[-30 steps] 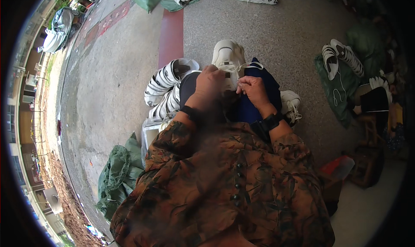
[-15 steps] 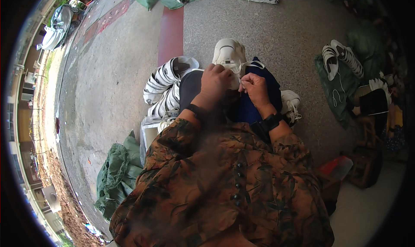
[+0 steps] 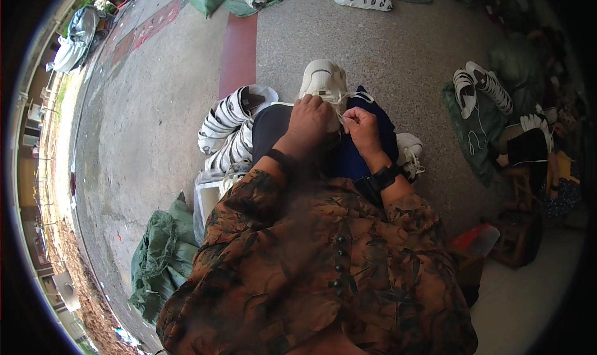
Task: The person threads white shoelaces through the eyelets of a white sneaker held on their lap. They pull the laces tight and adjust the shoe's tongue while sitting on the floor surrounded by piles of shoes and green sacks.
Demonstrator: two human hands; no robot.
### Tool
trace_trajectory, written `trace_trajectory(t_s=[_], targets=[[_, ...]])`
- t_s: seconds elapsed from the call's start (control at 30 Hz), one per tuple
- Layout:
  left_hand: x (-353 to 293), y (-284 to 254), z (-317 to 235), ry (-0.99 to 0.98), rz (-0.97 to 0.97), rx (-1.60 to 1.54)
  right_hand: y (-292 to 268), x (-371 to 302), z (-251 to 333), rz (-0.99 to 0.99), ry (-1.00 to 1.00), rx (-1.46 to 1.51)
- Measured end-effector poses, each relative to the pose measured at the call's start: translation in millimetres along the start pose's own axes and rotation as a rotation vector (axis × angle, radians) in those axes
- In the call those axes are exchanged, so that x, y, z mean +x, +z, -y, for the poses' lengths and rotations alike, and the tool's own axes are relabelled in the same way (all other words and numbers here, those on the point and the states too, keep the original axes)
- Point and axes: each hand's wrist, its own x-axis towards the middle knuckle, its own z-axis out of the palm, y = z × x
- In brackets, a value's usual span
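Note:
A cream-white sneaker (image 3: 321, 76) sits between my knees, its toe pointing away from me. My left hand (image 3: 309, 120) is closed over its upper part, fingers curled against the lacing area and hiding much of it. Just to the right, my right hand (image 3: 362, 130) pinches a pale shoelace (image 3: 343, 120) between thumb and forefinger, close to the shoe's opening. Another loop of white lace (image 3: 362, 96) lies over the dark blue cloth (image 3: 378, 115) on my right leg. How the lace runs under my left hand is hidden.
White strappy shoes (image 3: 227, 131) are stacked by my left knee, above a pale box (image 3: 209, 196). A white laced shoe (image 3: 410, 153) lies by my right knee. Green sacks (image 3: 155, 255) are at left, and more shoes (image 3: 482, 87) rest on green cloth at right, near another person's hand (image 3: 502, 160).
The whole view has shifted slightly left. Both hands stay at the shoe; my left fingers sit a little lower on it, and the right hand keeps its pinch.

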Motion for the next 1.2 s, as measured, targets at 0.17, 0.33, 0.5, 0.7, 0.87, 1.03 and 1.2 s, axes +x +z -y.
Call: trace_trajectory(t_s=[0.17,0.33,0.5,0.7,0.87,1.03,1.2], targets=[[3,1,-8,-0.022,0.076,0.097,2,-2,1,0.002,0.008,0.014],[11,6,2,0.12,0.098,0.174,0,-1,1,-0.001,-0.002,0.011],[13,-5,5,-0.152,-0.083,-0.519,2,1,4,-0.013,-0.011,-0.034],[-8,-32,9,-0.507,0.047,-1.404,7,19,8,-0.009,-0.157,-0.325],[-32,-40,12,-0.438,0.208,-1.456,17,23,4,-0.001,-0.152,-0.471],[-39,-29,16,-0.427,0.213,-1.464,18,26,5,0.013,-0.169,-0.512],[-39,-29,18,-0.422,0.23,-1.444,26,22,14,-0.029,-0.215,-0.489]])
